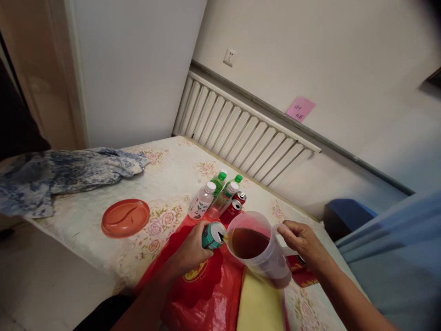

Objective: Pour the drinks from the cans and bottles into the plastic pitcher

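One translucent plastic pitcher with a side handle (275,264), partly filled with dark brown liquid (250,244), is tilted above the near part of the bench (175,158), which is covered in a cream cloth printed with flowers; whether its base touches anything I cannot tell. The right hand (299,239) has its fingers curled round the pitcher's handle. At the pitcher's left rim, the left hand (191,248) has its fingers wrapped round a teal metal can with a silver top (211,237), tipped so that a thin yellowish stream runs into the pitcher.

To the pitcher's left and nearer the person lies a shiny red plastic bag with a gold emblem (217,296); on the pitcher's near side, a flat pale-yellow sheet (260,303). Just beyond the pitcher are two dark red metal cans (231,210); beyond it and leftward, upright plastic bottles with white or green caps (223,201). Well left of it lies an orange-red oval plastic dish (126,218).
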Demonstrator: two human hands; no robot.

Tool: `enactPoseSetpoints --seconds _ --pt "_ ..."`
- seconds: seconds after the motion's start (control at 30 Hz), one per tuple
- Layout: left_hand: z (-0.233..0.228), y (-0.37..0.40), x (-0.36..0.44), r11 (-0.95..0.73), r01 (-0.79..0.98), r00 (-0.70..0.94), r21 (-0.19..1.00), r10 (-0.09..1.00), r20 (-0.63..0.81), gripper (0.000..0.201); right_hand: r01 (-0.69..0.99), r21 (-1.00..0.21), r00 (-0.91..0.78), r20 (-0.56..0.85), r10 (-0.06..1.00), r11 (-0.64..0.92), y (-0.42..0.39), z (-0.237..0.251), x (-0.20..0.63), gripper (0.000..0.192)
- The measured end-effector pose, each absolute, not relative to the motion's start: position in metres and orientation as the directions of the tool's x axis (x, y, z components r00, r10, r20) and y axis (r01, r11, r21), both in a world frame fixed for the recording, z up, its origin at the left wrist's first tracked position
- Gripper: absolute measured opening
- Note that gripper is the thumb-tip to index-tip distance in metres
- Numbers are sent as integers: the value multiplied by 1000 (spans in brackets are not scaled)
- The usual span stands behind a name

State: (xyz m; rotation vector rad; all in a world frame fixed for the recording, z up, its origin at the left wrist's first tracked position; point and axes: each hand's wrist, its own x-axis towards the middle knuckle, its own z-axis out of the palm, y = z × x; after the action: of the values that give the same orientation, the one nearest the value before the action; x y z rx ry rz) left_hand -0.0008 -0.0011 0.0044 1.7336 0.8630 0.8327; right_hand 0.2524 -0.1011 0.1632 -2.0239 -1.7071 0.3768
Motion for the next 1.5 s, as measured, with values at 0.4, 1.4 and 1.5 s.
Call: enactPoseSetpoints --seconds 0.4,1.4,1.5 --pt "3 0 0 -266 184 514 946 847 138 61 848 -517 183 73 980 -120 -101 163 254 45" --pt "5 -1 -1 -252 145 539 957 831 138 62 865 -493 151 81 985 -92 -100 164 255 45" --pt "4 -1 -1 -244 158 536 957 835 125 62 867 -491 151 91 984 -88 -100 164 255 45"
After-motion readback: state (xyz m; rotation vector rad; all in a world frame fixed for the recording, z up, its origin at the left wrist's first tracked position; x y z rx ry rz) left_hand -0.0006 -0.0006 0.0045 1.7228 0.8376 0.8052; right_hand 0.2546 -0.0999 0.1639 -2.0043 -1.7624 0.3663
